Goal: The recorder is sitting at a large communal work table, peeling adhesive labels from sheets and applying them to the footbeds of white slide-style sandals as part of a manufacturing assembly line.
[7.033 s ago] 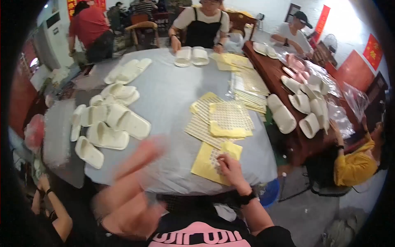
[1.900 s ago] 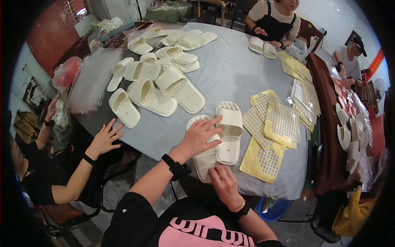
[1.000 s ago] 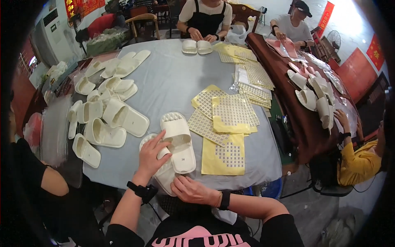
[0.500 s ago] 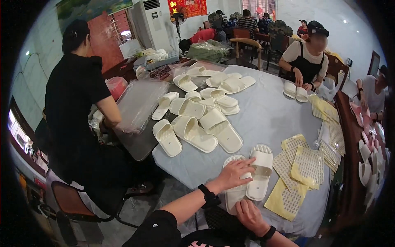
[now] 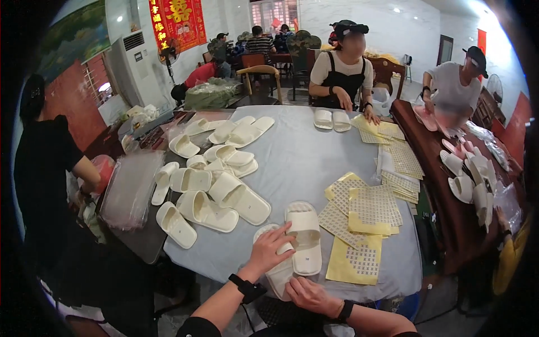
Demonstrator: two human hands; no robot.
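A pair of white open-toe slippers lies side by side at the near edge of the table. On the left slipper (image 5: pixel 277 276), my left hand (image 5: pixel 269 250) rests over the strap, its fingers stretched out and its fingertips reaching the strap of the right slipper (image 5: pixel 307 262). A small label sits on that right slipper's heel. My right hand (image 5: pixel 310 296) is closed at the heel end of the left slipper, thumb and fingers pinched together; what lies between them is hidden. Yellow-backed sticker sheets (image 5: pixel 373 210) lie just to the right of the pair.
A heap of white slippers (image 5: pixel 238 196) covers the table's left part. Clear plastic bags (image 5: pixel 132 188) lie on the dark side table. Across the table, a person (image 5: pixel 339 73) handles sticker sheets beside another white pair (image 5: pixel 332 119). A person in black (image 5: pixel 48 163) stands at left.
The view has swung right, so the table appears farther left. My hands stay on the left slipper. The person opposite has moved a hand from the slippers to the sticker sheets.
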